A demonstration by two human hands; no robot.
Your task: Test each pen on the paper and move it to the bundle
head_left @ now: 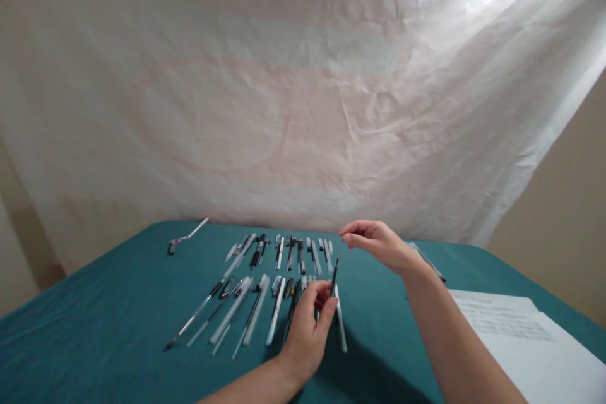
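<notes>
Teal table; 2 pen rows; left fingers, blocking some, pinch rod; right fingers near-closed, hold unclear

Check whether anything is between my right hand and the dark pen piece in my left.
Nothing visible stands between your right hand and the dark pen piece, held tip-up in your left hand. The far row of pens lies on the green tablecloth, left of that gap.

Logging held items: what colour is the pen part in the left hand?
The pen part in the left hand looks black, best seen in the head view.
</notes>
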